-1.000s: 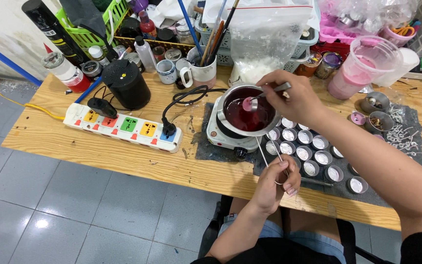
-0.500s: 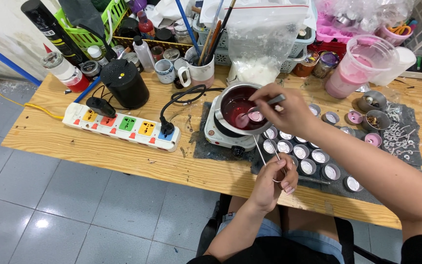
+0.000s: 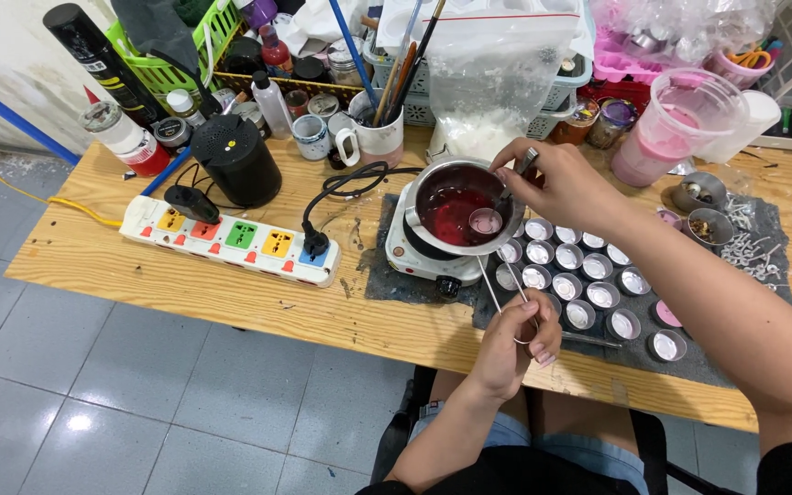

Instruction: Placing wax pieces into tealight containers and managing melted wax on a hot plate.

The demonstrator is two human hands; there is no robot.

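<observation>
Wooden bench [image 3: 231, 298]: right hand [image 3: 556, 188] pinching spoon [image 3: 497, 213], left hand [image 3: 511, 344] gripping pot handle [image 3: 499, 291]

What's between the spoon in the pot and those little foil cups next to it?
Only the pot's raised rim. The spoon, held by the right hand, sits in the red liquid; the nearest foil cups lie just beyond the rim, uncovered.

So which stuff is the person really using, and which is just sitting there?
In use: spoon in right hand; pot of red liquid, its wire handle in left hand; small hotplate; little metal cups.

Lying about: power strip, black speaker, brush mug, pink-filled plastic cup.
</observation>
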